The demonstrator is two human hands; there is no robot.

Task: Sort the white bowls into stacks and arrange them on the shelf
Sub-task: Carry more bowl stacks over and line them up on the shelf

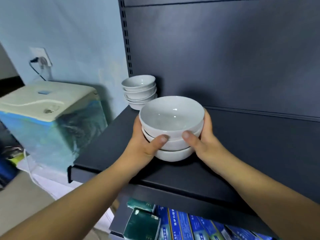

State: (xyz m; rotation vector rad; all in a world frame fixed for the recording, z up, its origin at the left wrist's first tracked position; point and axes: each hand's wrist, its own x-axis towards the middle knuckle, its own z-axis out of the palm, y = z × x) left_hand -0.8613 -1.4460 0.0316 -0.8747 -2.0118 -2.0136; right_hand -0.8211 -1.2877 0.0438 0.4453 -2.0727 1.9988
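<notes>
A stack of three larger white bowls (171,118) sits near the front of the dark shelf (242,153). My left hand (145,144) grips the stack's left side with the thumb across the front. My right hand (202,139) grips its right side the same way. Whether the bottom bowl touches the shelf board I cannot tell. Behind it, at the shelf's back left corner, stands a second stack of several smaller white bowls (139,90), slightly uneven.
The shelf's dark back panel (225,58) rises behind. A slotted upright (127,40) marks the left edge. Left of the shelf stands a plastic-wrapped appliance (50,110) under a wall socket (41,58). Blue and green boxes (181,224) fill the shelf below.
</notes>
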